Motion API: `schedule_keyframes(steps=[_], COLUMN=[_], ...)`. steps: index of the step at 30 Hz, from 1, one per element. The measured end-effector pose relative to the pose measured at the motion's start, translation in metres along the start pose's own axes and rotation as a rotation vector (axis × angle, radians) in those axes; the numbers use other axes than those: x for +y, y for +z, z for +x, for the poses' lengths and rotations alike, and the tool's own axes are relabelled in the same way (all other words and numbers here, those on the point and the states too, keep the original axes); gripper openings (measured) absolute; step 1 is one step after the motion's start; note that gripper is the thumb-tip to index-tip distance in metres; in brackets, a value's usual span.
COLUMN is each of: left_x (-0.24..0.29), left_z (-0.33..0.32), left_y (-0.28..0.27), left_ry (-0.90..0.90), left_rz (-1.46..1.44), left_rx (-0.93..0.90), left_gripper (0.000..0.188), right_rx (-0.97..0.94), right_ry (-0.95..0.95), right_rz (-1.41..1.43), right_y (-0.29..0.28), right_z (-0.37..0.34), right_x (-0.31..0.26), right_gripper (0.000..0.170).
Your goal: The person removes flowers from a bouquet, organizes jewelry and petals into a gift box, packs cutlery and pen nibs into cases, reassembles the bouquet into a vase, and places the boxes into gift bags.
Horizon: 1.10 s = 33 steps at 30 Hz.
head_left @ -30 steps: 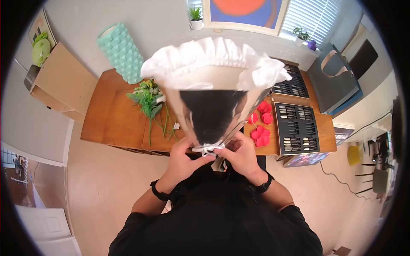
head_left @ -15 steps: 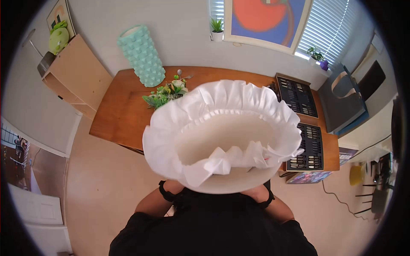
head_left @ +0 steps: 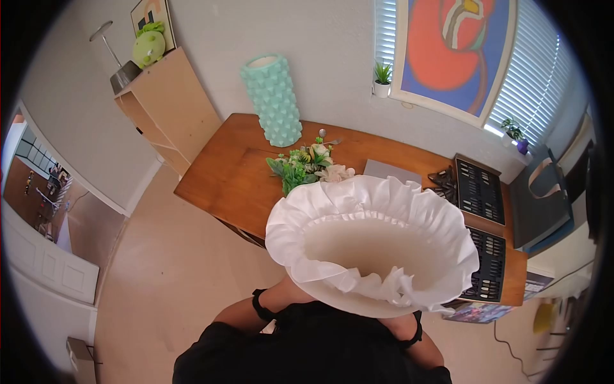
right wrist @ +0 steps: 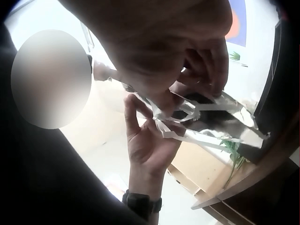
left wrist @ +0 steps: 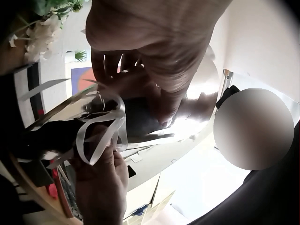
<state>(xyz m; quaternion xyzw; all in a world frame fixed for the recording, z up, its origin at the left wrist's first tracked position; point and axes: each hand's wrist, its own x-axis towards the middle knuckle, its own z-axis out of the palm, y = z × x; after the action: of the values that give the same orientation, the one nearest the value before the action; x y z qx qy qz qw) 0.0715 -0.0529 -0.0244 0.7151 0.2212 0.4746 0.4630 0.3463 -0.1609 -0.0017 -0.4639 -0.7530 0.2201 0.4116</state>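
Before the person's torso (head_left: 307, 351), the left hand (right wrist: 154, 152) and right hand (left wrist: 105, 178) pinched the white ribbon (left wrist: 120, 114) at the narrow end of the ruffled bouquet wrap (head_left: 371, 243). The wrap had tilted mouth-up toward the head camera; consequently, only the wrist views permitted inspection of the ribbon. Artificial flowers (head_left: 300, 165) lay beyond, on the counter (head_left: 220, 166).

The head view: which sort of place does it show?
Probably a room in a home or small studio: a framed picture near window blinds, a small potted plant and a wooden table suggest it.
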Motion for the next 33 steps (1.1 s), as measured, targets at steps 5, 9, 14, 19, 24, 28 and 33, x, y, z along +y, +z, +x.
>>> schedule_keyframes(steps=[5, 9, 14, 19, 24, 28, 33], left_x=[0.054, 0.028, 0.006, -0.051, -0.08, -0.093, -0.1], left_z=[0.028, 0.033, 0.048, 0.024, 0.049, 0.077, 0.099], left_y=[-0.005, -0.096, -0.231, -0.313, -0.32, -0.317, -0.316], left_ry=[-0.159, -0.017, -0.052, -0.476, -0.752, -0.809, -0.831], left_rz=[-0.412, -0.287, -0.233, 0.005, 0.013, 0.111, 0.095], left_rx=[0.195, 0.592, 0.63, 0.607, 0.429, 0.371, 0.316], left_gripper=[0.075, 0.052, 0.037, 0.047, 0.061, 0.073, 0.078], right_rx=[0.042, 0.153, 0.125, 0.108, -0.008, -0.071, -0.094], right_ry=[0.112, 0.181, 0.37, 0.519, 0.639, 0.672, 0.74], right_rz=[0.095, 0.282, 0.432, 0.602, 0.582, 0.489, 0.471], right_y=[-0.013, -0.013, -0.019, -0.021, -0.017, -0.013, -0.01], right_z=[0.006, -0.002, -0.042, -0.077, -0.096, -0.107, -0.12], right_x=[-0.017, -0.005, 0.016, 0.026, 0.029, 0.034, 0.041], right_gripper=[0.084, 0.081, 0.057, 0.043, 0.036, 0.034, 0.034])
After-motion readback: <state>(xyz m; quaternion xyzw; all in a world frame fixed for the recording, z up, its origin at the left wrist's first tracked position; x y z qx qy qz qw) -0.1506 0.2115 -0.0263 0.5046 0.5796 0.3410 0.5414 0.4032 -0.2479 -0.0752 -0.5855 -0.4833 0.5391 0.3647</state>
